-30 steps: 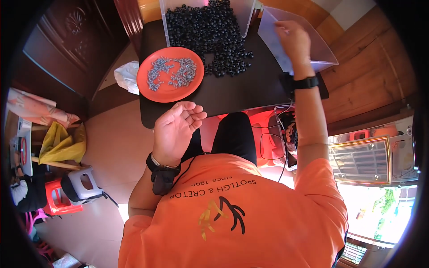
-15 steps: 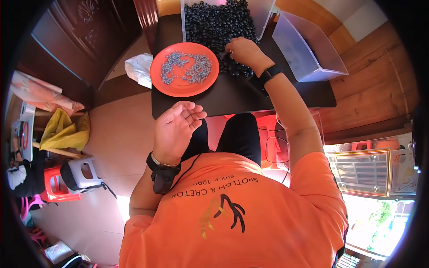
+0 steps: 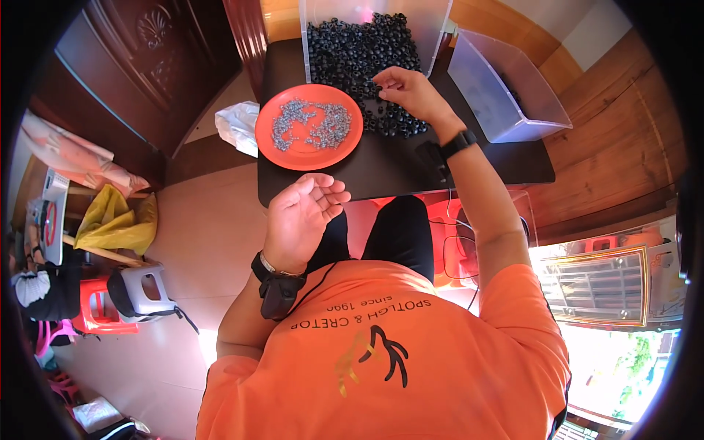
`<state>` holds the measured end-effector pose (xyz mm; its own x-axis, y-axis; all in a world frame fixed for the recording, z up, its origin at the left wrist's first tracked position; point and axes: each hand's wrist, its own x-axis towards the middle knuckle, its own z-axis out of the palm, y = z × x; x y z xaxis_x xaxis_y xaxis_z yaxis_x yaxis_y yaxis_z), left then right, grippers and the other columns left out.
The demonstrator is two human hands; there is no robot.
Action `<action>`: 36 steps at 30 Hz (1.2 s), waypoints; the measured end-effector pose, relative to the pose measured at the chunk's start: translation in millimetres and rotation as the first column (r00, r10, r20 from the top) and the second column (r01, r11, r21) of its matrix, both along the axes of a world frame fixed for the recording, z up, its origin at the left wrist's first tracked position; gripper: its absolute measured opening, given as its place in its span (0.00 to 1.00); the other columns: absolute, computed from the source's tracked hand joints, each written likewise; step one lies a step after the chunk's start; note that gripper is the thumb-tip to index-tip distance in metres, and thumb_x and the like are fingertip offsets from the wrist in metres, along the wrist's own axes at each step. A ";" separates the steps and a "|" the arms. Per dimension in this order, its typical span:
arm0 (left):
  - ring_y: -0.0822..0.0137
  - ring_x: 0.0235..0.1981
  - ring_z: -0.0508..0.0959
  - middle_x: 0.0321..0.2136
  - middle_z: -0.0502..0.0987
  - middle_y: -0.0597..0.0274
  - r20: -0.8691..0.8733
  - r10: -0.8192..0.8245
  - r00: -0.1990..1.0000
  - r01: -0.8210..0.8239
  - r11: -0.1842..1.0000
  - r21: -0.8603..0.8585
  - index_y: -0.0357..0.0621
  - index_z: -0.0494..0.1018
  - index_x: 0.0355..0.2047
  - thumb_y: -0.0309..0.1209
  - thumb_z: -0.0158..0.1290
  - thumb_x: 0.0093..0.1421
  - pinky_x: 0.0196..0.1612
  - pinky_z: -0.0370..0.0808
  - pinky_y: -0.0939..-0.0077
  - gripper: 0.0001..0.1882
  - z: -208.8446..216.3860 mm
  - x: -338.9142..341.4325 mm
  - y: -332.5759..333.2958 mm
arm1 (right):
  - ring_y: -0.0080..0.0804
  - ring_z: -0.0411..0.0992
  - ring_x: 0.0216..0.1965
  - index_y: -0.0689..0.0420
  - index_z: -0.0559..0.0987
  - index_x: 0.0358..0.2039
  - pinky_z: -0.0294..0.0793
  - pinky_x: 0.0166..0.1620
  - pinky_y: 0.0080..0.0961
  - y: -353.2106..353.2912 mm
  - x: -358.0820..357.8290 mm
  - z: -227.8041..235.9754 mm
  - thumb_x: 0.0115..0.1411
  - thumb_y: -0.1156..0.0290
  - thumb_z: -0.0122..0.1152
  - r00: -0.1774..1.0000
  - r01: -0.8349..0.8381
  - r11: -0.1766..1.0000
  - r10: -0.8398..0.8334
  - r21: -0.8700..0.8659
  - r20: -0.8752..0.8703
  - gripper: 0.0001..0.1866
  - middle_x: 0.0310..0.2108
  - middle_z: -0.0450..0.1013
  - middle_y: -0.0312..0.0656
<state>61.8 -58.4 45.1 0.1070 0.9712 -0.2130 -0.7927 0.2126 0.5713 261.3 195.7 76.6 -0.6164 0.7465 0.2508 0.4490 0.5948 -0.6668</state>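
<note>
My right hand (image 3: 419,94) reaches over the heap of small round black plastic pieces (image 3: 396,121) at the mouth of a clear bin. Its thumb and forefinger pinch together on what looks like one black piece, partly hidden by the fingertips. Palm up, my left hand (image 3: 297,224) hovers by the table's near edge with its fingers loosely curled; nothing shows in it. Just beyond it lies an orange-red plate (image 3: 301,155) with small silvery metal bits (image 3: 331,126) in loose clusters.
The clear bin (image 3: 438,33) stands tipped toward me on the dark table (image 3: 352,180). To its right sits another translucent bin (image 3: 488,95) with some dark pieces inside. A white bag (image 3: 238,126) lies left of the plate. Stools (image 3: 143,293) and a yellow bag (image 3: 117,224) are off left.
My right hand has drawn slightly back from the heap, thumb and forefinger now pinched. The left hand keeps its pose; the whole view has shifted a little.
</note>
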 end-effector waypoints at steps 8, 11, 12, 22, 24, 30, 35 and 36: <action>0.62 0.42 0.76 0.39 0.76 0.57 -0.041 0.005 0.999 -0.002 0.998 0.065 0.37 0.71 0.43 0.40 0.42 0.67 0.48 0.69 0.70 0.17 16.3 3.2 15.3 | 0.23 0.73 0.43 0.61 0.79 0.44 0.70 0.51 0.21 -103.0 -18.7 11.3 0.58 0.77 0.62 0.782 -0.412 0.813 0.084 -0.411 -0.618 0.12 0.40 0.77 0.37; 0.59 0.45 0.75 0.42 0.75 0.54 -0.037 -0.021 0.999 0.026 0.991 0.130 0.36 0.69 0.45 0.37 0.40 0.66 0.49 0.70 0.67 0.17 15.2 2.9 19.5 | 0.25 0.72 0.47 0.61 0.79 0.44 0.70 0.53 0.24 -125.0 -26.9 1.4 0.58 0.77 0.62 0.731 -0.495 0.770 0.119 -0.402 -0.672 0.13 0.44 0.75 0.40; 0.59 0.45 0.75 0.42 0.75 0.54 -0.040 -0.018 0.999 0.023 0.992 0.121 0.36 0.69 0.45 0.37 0.40 0.66 0.49 0.70 0.67 0.17 12.9 2.2 20.1 | 0.27 0.72 0.47 0.61 0.78 0.44 0.71 0.53 0.25 -130.1 -29.0 -2.2 0.58 0.78 0.61 0.722 -0.512 0.758 0.125 -0.403 -0.681 0.13 0.45 0.74 0.41; 0.70 0.42 0.74 0.38 0.75 0.64 -0.085 0.027 0.996 -0.012 0.985 0.173 0.43 0.69 0.44 0.35 0.42 0.65 0.47 0.67 0.74 0.12 6.7 3.9 11.2 | 0.28 0.74 0.43 0.60 0.79 0.43 0.77 0.47 0.24 -152.3 -43.2 -16.7 0.57 0.81 0.60 0.707 -0.521 0.767 0.142 -0.375 -0.693 0.13 0.46 0.72 0.42; 0.71 0.43 0.74 0.39 0.75 0.65 -0.077 0.037 0.996 -0.023 0.984 0.176 0.43 0.69 0.44 0.35 0.42 0.65 0.46 0.67 0.74 0.12 6.0 4.2 10.5 | 0.28 0.74 0.43 0.60 0.79 0.43 0.77 0.47 0.24 -154.2 -44.6 -17.2 0.57 0.81 0.61 0.708 -0.515 0.774 0.142 -0.368 -0.692 0.13 0.45 0.72 0.42; 0.70 0.43 0.74 0.40 0.75 0.64 -0.023 -0.002 1.000 0.006 0.984 0.180 0.42 0.68 0.49 0.36 0.41 0.66 0.47 0.68 0.73 0.16 -0.7 3.8 10.8 | 0.28 0.73 0.44 0.59 0.80 0.44 0.75 0.47 0.23 -153.4 -46.1 -22.1 0.58 0.77 0.61 0.731 -0.464 0.859 0.232 -0.218 -0.641 0.12 0.45 0.73 0.42; 0.69 0.43 0.73 0.42 0.74 0.64 -0.072 0.002 0.997 0.012 0.983 0.185 0.41 0.67 0.53 0.38 0.40 0.66 0.47 0.68 0.72 0.19 -4.5 4.5 9.3 | 0.29 0.72 0.46 0.59 0.80 0.45 0.74 0.46 0.22 -155.2 -43.7 -22.3 0.60 0.72 0.59 0.743 -0.490 0.837 0.254 -0.244 -0.619 0.13 0.46 0.73 0.42; 0.69 0.43 0.73 0.42 0.74 0.64 -0.072 -0.001 0.997 0.014 0.983 0.184 0.41 0.67 0.53 0.38 0.40 0.66 0.47 0.68 0.72 0.19 -5.4 3.7 9.4 | 0.29 0.72 0.46 0.59 0.80 0.45 0.74 0.46 0.22 -155.1 -43.1 -22.7 0.60 0.72 0.59 0.743 -0.488 0.838 0.252 -0.245 -0.619 0.13 0.46 0.73 0.42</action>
